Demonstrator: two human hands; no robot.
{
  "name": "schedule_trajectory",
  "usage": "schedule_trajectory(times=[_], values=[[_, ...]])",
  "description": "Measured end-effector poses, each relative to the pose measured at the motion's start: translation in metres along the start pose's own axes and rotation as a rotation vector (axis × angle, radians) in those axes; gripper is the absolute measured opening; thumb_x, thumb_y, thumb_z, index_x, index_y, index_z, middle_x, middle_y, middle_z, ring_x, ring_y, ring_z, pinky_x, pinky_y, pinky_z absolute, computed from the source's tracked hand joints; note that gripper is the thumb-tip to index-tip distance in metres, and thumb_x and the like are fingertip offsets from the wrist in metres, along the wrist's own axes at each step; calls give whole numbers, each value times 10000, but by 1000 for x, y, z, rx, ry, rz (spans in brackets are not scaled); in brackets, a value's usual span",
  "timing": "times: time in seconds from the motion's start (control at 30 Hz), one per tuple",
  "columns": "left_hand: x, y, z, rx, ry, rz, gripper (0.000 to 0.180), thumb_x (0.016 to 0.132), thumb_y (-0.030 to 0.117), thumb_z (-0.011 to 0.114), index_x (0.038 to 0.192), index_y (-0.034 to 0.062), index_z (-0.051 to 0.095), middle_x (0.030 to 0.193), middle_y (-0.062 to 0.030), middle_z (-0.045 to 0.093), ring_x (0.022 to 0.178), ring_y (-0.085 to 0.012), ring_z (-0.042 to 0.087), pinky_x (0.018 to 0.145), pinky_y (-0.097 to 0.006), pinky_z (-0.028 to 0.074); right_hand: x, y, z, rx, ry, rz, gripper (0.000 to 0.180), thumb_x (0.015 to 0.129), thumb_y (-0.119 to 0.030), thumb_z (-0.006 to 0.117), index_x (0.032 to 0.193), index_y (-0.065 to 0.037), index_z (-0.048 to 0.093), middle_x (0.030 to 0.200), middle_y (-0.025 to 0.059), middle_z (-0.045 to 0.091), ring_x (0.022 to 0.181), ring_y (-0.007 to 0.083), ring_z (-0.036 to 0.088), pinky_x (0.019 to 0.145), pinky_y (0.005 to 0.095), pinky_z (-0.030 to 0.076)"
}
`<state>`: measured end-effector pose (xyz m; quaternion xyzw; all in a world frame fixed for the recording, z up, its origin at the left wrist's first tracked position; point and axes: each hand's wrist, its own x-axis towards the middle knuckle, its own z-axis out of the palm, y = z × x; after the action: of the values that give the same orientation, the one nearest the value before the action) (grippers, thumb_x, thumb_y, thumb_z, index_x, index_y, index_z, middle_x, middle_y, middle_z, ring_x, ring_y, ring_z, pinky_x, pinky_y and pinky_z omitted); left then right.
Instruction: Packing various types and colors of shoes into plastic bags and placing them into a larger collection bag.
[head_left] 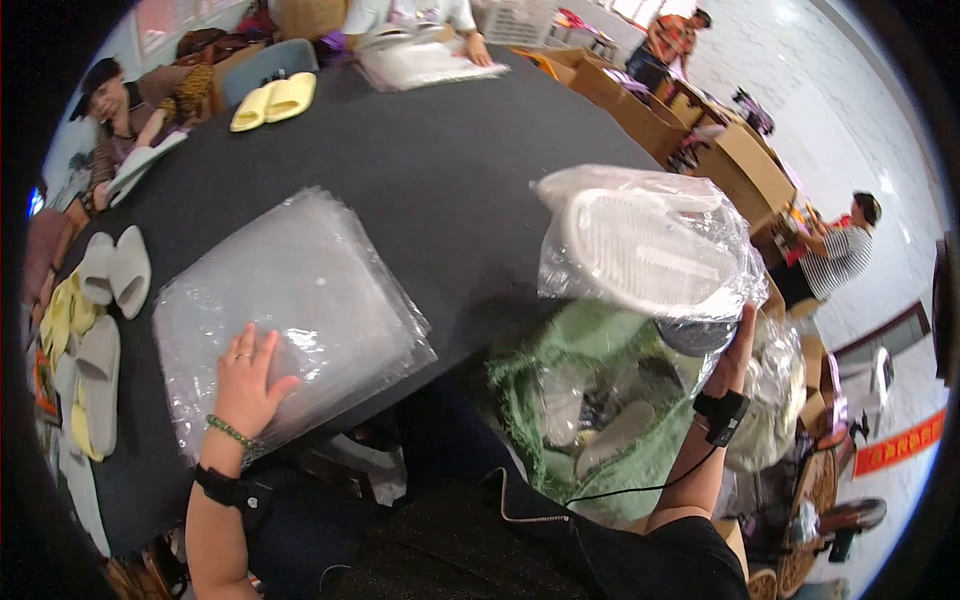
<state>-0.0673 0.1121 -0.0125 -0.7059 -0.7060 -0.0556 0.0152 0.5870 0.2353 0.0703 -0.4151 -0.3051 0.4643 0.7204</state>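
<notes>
Hands at a black table point(430, 170), one on a stack of clear bags, one lifting a bagged slipper.

The left hand point(245, 385), lower left of the frame, lies flat with fingers spread on the stack of clear plastic bags point(300, 290). The right hand point(735, 350), at right, grips a clear bag holding a white slipper point(650, 250), raised above a green sack point(590, 400) at lower centre. Grey and yellow slippers point(95, 330) line the left edge; a yellow pair point(272, 100) lies at upper left.

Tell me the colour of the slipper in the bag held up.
White slipper; head view.
</notes>
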Motion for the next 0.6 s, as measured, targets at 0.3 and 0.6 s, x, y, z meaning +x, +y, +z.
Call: schedule_trajectory(times=[0.3, 0.6], values=[[-3, 4, -9, 9, -28, -23, 712, 856, 514, 624, 1420, 113, 454, 1475, -274, 365, 1321, -447, 372, 1079, -530, 296, 35, 69, 221, 267, -159, 72, 513, 875, -413, 677, 1249, -87, 549, 1169, 75, 619, 1046, 231, 589, 871, 380, 504], [1, 4, 4, -27, -16, -9, 752, 832, 571, 614, 1423, 132, 457, 1486, -254, 358, 1334, -435, 365, 1057, -611, 287, 66, 260, 210, -154, -763, 256, 596, 836, -69, 721, 1371, -48, 458, 1076, 93, 605, 1040, 222, 571, 888, 407, 494]])
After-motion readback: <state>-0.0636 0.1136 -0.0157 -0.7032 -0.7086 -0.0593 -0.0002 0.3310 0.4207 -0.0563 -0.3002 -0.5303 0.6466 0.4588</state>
